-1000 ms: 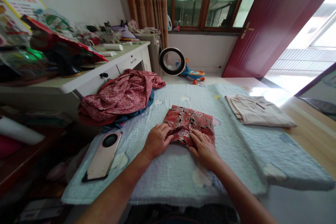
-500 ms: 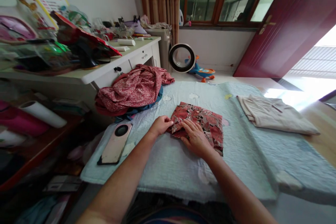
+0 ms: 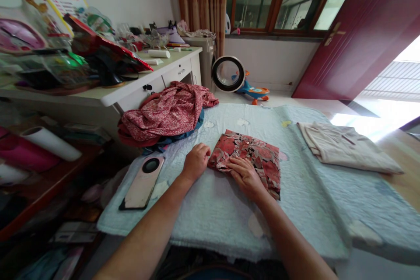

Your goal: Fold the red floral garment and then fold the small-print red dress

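A folded red, grey and black floral shirt [image 3: 262,154] with a small button lies on the light blue blanket [image 3: 223,221]. My right hand [image 3: 247,177] rests on its near left part, fingers stretched out over the cloth. My left hand [image 3: 196,162] is at the shirt's left edge with its fingers curled in. Whether a bit of the edge is between those fingertips is hidden.
A crumpled red patterned garment [image 3: 164,111] is piled on the blanket's far left. A phone [image 3: 139,188] lies at the left. Folded beige clothing [image 3: 348,148] lies at the right. A cluttered desk [image 3: 121,92] stands to the left.
My left hand has turned and curled its fingers, shifting slightly left from the shirt's corner. The shirt's left edge now looks rounder and bunched. My right hand stays on the shirt.
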Motion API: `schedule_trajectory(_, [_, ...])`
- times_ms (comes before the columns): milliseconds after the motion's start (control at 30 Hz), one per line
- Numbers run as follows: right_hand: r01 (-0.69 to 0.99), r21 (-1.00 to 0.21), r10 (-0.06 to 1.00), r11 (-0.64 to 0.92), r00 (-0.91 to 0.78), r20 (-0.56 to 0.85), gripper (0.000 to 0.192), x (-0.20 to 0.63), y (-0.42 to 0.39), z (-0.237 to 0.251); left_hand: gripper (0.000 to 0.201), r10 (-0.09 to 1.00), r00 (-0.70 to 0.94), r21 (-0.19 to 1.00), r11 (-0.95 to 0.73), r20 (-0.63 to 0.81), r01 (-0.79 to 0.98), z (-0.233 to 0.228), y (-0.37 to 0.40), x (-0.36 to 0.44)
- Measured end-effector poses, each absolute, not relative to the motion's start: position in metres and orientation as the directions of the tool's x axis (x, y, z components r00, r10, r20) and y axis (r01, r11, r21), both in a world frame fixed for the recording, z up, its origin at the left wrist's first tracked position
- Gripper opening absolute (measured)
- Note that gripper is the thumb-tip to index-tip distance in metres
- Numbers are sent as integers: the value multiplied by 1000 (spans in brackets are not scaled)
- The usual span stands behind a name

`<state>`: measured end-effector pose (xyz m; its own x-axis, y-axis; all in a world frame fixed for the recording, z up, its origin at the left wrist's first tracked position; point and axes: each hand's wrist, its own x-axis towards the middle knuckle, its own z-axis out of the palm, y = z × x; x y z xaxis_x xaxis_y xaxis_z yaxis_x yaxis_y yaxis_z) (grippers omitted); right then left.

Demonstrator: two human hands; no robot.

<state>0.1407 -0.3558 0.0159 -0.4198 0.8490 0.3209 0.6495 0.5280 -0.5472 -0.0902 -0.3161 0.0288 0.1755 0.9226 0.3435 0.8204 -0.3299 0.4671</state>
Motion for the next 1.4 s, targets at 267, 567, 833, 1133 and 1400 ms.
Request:
schedule_trajectory(267, [657,-514,834,551,-461,305,33,141,-360,24,28,855,370,430,-507,364,747,37,-326,-86])
schedule_trajectory(567, [599,-599,844,531,-437,311,40,147,-362,41,27,904,280,350,-389,323,852,36,-323,-82])
schedule_trajectory(833, [852,-434,938,294,-170,302,43,205,-353,36,16,871,428,454,-490,240,744,37,-324,-57])
schedule_trajectory(1133, [854,-432,954,291,-223,201,45,232,-337,30,18,978,126,690,-206,166,693,26,-332,-74])
schedule_trajectory(1400, [926,-373,997,60,-75,-26,44,255,-254,69,57,941,-102,919,337,-322,205,35,-341,-76])
